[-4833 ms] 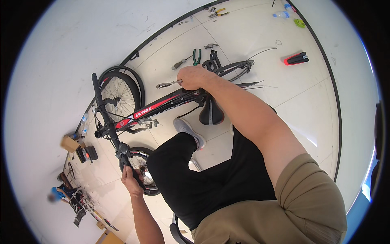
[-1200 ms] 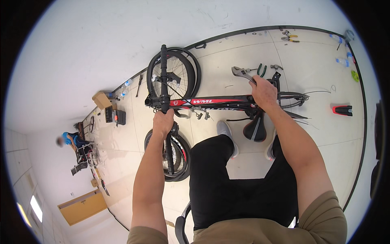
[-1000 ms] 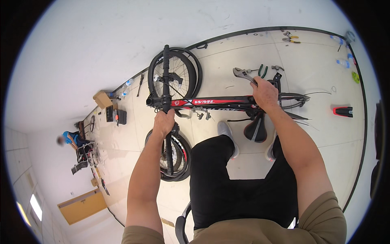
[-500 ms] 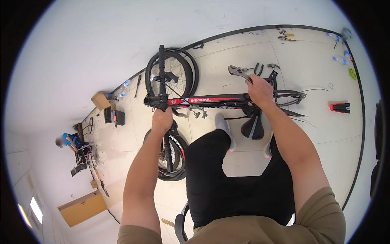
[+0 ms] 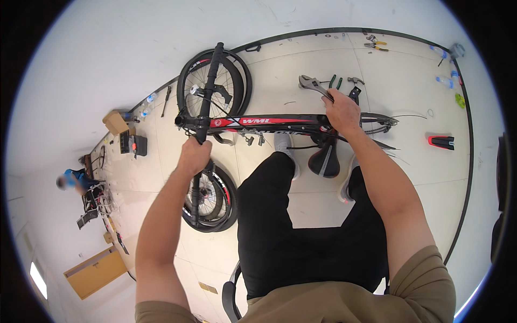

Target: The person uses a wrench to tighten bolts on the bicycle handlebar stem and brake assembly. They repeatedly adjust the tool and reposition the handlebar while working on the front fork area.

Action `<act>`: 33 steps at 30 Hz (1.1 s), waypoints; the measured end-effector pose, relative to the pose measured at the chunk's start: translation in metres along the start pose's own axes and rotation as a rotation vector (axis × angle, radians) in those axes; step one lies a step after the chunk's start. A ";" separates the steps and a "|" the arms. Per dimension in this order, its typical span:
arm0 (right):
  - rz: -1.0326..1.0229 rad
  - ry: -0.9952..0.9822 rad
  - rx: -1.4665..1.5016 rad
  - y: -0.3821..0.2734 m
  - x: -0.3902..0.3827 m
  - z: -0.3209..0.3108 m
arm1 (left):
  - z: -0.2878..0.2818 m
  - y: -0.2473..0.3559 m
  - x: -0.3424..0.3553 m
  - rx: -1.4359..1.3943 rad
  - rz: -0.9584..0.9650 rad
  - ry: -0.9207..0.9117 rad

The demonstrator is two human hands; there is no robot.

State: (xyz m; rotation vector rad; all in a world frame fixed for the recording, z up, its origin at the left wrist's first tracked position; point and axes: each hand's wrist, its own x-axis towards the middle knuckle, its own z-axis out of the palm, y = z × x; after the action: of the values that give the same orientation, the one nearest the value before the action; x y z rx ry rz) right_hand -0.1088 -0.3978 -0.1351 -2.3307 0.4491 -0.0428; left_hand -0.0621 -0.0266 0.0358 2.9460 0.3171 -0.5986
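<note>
A black and red bicycle frame (image 5: 301, 123) lies crosswise in front of me, its handlebar (image 5: 213, 70) at the left end. My left hand (image 5: 194, 155) is closed around the bar on its near half. In my right hand (image 5: 343, 112) is a silver adjustable wrench (image 5: 318, 86), gripped by its handle, with the jaw pointing up and left over the floor. That hand is above the frame's rear part, and whether it touches the frame I cannot tell. The black saddle (image 5: 324, 160) hangs on the near side, between my feet.
Wheels (image 5: 232, 83) lie beyond the handlebar and more wheels (image 5: 229, 199) on its near side. Green-handled pliers (image 5: 335, 82), a hammer (image 5: 355, 81) and yellow-handled pliers (image 5: 376, 46) are on the floor. A red-black part (image 5: 441, 141) lies right. Another person (image 5: 72, 180) is far left.
The handlebar has turned, its near end swinging left, and my left hand has moved left with it. The right hand still holds the wrench in nearly the same pose. The whole view has shifted slightly.
</note>
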 end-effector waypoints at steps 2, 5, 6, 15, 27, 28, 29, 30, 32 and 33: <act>0.015 -0.013 -0.007 0.000 0.001 -0.002 | -0.011 -0.003 -0.006 0.025 0.058 -0.055; 0.019 -0.030 0.006 -0.005 0.000 -0.003 | -0.016 -0.021 -0.003 0.053 0.116 -0.069; 0.023 -0.035 0.015 -0.007 0.001 -0.004 | -0.018 -0.022 -0.002 0.050 0.129 -0.076; 0.047 -0.039 -0.006 -0.001 0.001 -0.003 | -0.009 -0.018 -0.002 0.089 0.085 -0.025; 0.044 -0.062 0.017 0.000 0.003 0.000 | 0.021 0.018 0.017 -0.315 -0.133 0.032; 0.037 -0.051 0.018 0.000 0.002 0.001 | 0.022 0.017 0.016 -0.295 -0.129 0.032; 0.030 -0.039 0.019 0.000 0.002 0.002 | 0.020 0.014 0.014 -0.275 -0.126 0.033; 0.028 -0.036 0.016 0.000 0.002 0.001 | 0.019 0.011 0.013 -0.257 -0.120 0.032; 0.023 -0.027 0.010 -0.001 0.001 0.001 | 0.014 0.006 0.010 -0.195 -0.088 0.014; 0.024 -0.025 0.004 0.000 0.001 0.001 | 0.010 0.005 0.006 -0.162 -0.072 0.005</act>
State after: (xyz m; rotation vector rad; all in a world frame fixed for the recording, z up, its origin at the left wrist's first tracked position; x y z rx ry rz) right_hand -0.1078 -0.3972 -0.1362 -2.3186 0.4642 -0.0033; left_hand -0.0591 -0.0315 0.0243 2.7914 0.4514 -0.5468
